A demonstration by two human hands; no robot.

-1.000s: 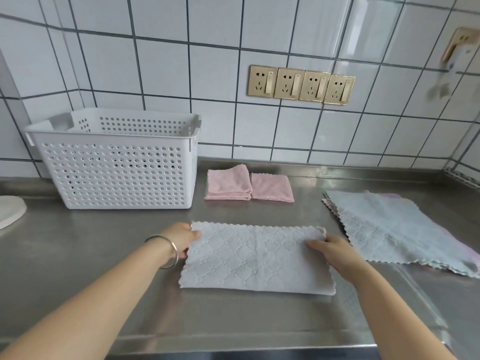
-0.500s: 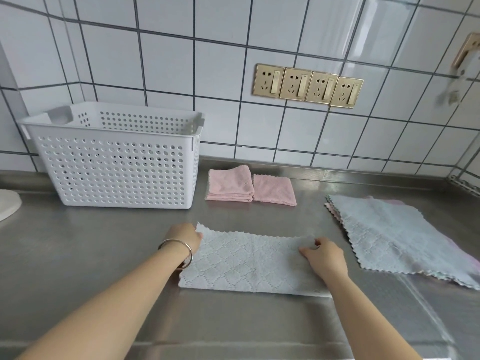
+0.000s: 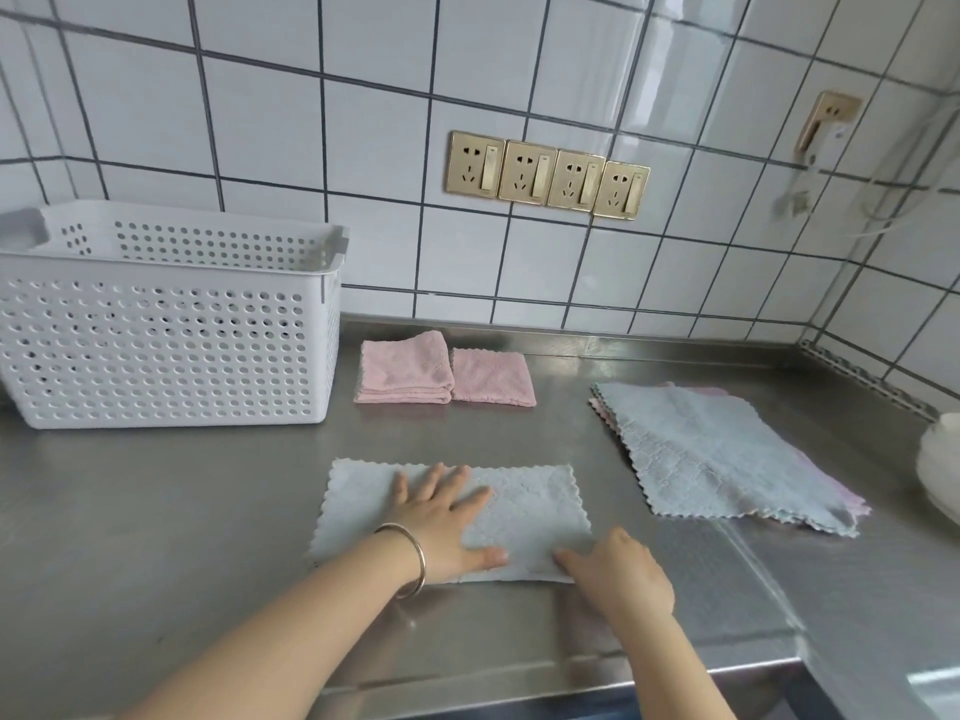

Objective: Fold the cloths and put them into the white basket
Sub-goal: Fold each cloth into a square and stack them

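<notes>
A grey cloth (image 3: 535, 506), folded in half into a long strip, lies on the steel counter in front of me. My left hand (image 3: 441, 522) lies flat on its middle with fingers spread. My right hand (image 3: 618, 569) is at the cloth's near right corner, fingers curled at its edge; whether it pinches the cloth is unclear. The white perforated basket (image 3: 166, 350) stands at the back left. Two folded pink cloths (image 3: 447, 374) lie side by side next to it. A stack of unfolded cloths (image 3: 717, 454), grey on top with pink beneath, lies to the right.
The steel counter (image 3: 156, 511) runs to a tiled wall with a row of gold sockets (image 3: 545, 176). A white dish (image 3: 940, 470) sits at the far right edge. The counter's front edge is close below my arms.
My left hand moved from the cloth's left end onto its middle. My right hand moved from the far right edge to the near right corner. The view shifted right.
</notes>
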